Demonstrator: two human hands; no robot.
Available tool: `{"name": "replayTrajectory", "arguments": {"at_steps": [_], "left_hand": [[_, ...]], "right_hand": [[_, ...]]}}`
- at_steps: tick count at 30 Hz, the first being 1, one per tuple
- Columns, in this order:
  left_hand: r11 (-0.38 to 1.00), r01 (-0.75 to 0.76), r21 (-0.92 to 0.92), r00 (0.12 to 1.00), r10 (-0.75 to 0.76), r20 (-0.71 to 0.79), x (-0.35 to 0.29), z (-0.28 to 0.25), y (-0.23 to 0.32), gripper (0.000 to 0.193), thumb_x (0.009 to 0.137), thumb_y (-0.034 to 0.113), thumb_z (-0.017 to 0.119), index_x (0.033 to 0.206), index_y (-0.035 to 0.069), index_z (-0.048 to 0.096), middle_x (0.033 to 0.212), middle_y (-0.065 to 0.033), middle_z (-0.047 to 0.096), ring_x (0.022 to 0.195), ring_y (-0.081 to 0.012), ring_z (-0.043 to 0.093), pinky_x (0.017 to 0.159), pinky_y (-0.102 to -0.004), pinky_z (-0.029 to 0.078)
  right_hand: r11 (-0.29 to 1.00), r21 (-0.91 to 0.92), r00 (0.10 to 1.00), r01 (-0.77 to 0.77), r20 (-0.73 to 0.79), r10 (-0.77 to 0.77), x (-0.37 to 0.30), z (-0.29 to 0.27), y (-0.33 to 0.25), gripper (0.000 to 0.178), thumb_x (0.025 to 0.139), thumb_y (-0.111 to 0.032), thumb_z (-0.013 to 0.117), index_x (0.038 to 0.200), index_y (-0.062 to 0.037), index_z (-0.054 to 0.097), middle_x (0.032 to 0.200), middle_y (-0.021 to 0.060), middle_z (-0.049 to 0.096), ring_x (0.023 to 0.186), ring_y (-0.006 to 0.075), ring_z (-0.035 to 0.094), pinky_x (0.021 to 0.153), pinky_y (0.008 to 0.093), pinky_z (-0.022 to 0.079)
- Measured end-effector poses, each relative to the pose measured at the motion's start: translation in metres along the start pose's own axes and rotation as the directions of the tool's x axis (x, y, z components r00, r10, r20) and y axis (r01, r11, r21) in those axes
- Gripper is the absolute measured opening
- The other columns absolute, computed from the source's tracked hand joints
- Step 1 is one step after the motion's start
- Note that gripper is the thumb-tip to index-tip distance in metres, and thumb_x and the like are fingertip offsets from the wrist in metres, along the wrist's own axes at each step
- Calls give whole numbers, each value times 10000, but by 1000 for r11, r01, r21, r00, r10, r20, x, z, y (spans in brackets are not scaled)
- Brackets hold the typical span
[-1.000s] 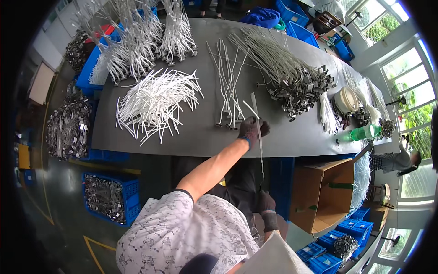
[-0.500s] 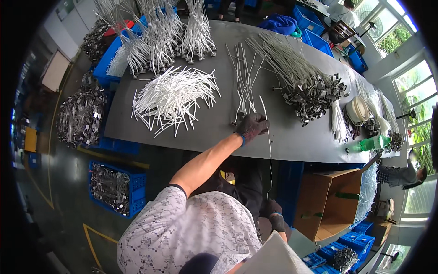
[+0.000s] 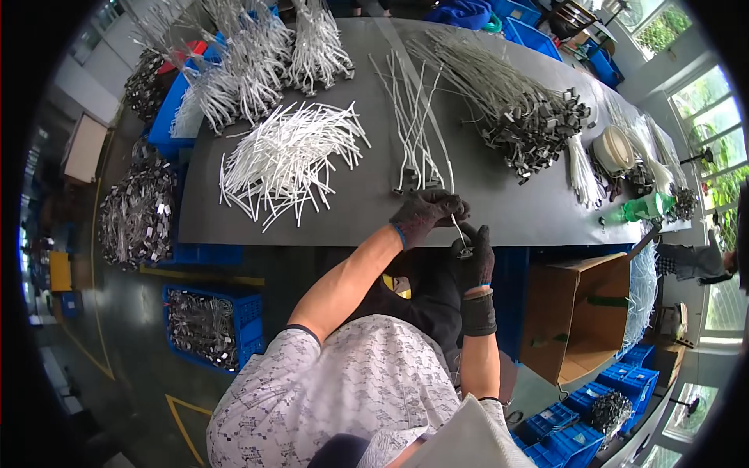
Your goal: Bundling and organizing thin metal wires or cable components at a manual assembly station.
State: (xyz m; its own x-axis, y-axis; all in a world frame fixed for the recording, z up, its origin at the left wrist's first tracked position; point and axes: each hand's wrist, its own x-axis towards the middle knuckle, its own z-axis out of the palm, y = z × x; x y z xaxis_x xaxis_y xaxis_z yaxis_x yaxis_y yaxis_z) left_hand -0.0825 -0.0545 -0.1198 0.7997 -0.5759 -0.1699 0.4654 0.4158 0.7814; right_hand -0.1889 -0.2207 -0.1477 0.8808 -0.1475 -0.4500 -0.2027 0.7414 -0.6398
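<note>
Both my hands wear dark gloves and meet near the front edge of the metal table. My left hand (image 3: 427, 215) is closed around a thin white wire (image 3: 450, 175), whose upper length runs away across the tabletop. Just below and to the right, my right hand (image 3: 476, 264) pinches the wire's near end, where a small dark connector (image 3: 465, 253) shows at the fingertips. A short stretch of wire spans the gap between the hands. Beyond my left hand lie several similar wires (image 3: 407, 125) with small dark ends toward me.
A loose pile of short white tubes (image 3: 292, 160) covers the table's left part. Bundled wires with dark connectors (image 3: 538, 132) lie to the right, beside a cream-coloured roll (image 3: 613, 148) and a green bottle (image 3: 649, 207). An open cardboard box (image 3: 581, 316) stands below the right edge. Blue crates (image 3: 250, 324) sit on the floor.
My right hand has risen from beside my lap to just below my left hand, bringing the wire's end up. My left hand stays closed near the table edge. The view has shifted slightly.
</note>
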Motion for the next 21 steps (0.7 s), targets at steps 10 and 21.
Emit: {"name": "replayTrajectory", "arguments": {"at_steps": [10, 21], "left_hand": [[971, -119, 207, 992, 123, -9, -18, 5, -20, 207, 957, 162, 697, 1060, -14, 729, 1035, -54, 725, 936, -118, 658, 861, -297, 545], [749, -130, 650, 977, 209, -47, 18, -28, -9, 345, 979, 317, 661, 1032, -17, 728, 827, -51, 717, 785, -81, 614, 717, -302, 512]], "right_hand": [[-60, -843, 705, 535, 485, -517, 3, 35, 12, 508, 853, -72, 706, 1320, -16, 516, 1027, 149, 708, 810, 231, 692, 704, 319, 543], [876, -481, 1000, 22, -1, -26, 58, 44, -8, 324, 1024, -337, 553, 1141, -57, 668, 894, 63, 713, 616, 125, 591, 534, 282, 456]]}}
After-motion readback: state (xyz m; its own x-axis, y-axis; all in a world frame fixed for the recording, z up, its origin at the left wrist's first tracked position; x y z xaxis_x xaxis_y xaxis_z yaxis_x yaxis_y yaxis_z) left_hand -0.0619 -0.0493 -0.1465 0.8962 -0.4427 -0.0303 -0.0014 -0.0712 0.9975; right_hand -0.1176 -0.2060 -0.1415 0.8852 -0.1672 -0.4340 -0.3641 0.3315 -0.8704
